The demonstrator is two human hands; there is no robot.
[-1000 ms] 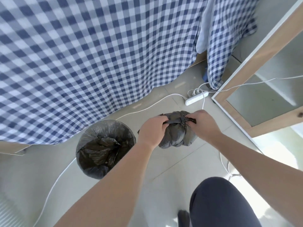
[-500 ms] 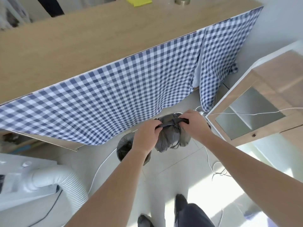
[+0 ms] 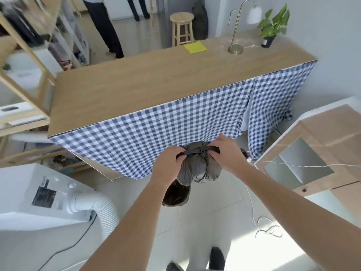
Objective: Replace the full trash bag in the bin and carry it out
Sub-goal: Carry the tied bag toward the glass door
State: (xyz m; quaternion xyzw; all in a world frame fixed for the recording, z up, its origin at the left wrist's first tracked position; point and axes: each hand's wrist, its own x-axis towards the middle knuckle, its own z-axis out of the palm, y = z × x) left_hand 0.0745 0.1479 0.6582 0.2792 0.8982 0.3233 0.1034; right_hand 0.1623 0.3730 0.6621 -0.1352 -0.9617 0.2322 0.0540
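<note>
A full grey-black trash bag (image 3: 197, 169) hangs in the air in front of me, its top twisted into a knotted strip. My left hand (image 3: 169, 162) grips the left end of that strip. My right hand (image 3: 224, 153) grips the right end. Below the bag, on the floor, stands the bin (image 3: 176, 194), lined with a dark bag and partly hidden by my left forearm and the hanging bag.
A wooden counter (image 3: 148, 89) with a blue checked curtain (image 3: 156, 137) is just ahead. A white machine with a ribbed hose (image 3: 97, 207) sits left, a wooden cabinet (image 3: 312, 153) right. White cables (image 3: 259, 225) trail on the tiled floor. A person's legs (image 3: 105, 26) and a stool (image 3: 181, 28) lie beyond.
The view has risen from close to the floor to standing height. The tied bag came up with both hands, and the bin now lies below it.
</note>
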